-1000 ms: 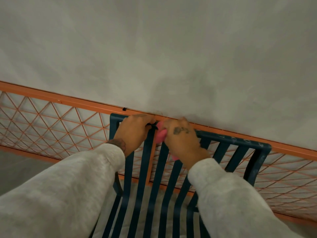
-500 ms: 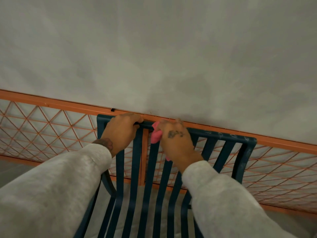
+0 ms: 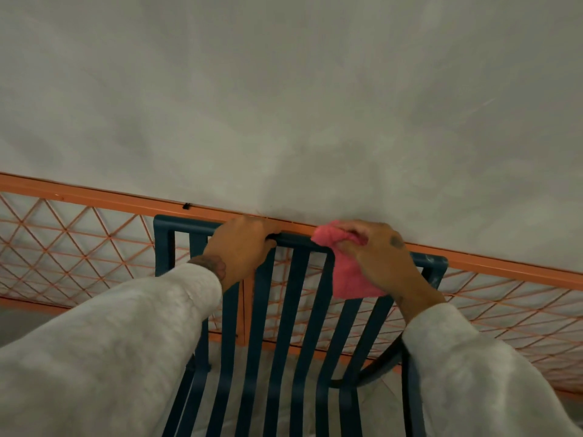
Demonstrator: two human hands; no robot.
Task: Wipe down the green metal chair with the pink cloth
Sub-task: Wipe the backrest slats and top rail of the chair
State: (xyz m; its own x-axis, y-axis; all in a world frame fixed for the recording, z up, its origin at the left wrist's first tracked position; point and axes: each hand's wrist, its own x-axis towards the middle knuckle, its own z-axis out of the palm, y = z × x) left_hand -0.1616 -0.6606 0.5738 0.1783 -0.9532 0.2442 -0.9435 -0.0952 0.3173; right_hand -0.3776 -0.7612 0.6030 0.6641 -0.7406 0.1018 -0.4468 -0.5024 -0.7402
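The dark green metal chair (image 3: 296,310) has a slatted backrest that faces me, its top rail running from upper left to the right. My left hand (image 3: 241,247) grips the top rail left of its middle, fingers curled over it. My right hand (image 3: 380,261) holds the pink cloth (image 3: 345,272) bunched against the top rail further right, and part of the cloth hangs down over the slats. The chair's seat and legs lie mostly below the frame.
An orange metal railing (image 3: 94,197) with diamond mesh (image 3: 69,257) runs right behind the chair, close to its top rail. Beyond it rises a plain grey wall (image 3: 284,89). Pale floor shows through the slats.
My right hand has slid the pink cloth to the right along the top rail, away from my left hand. More of the cloth now shows. The left hand keeps its grip.
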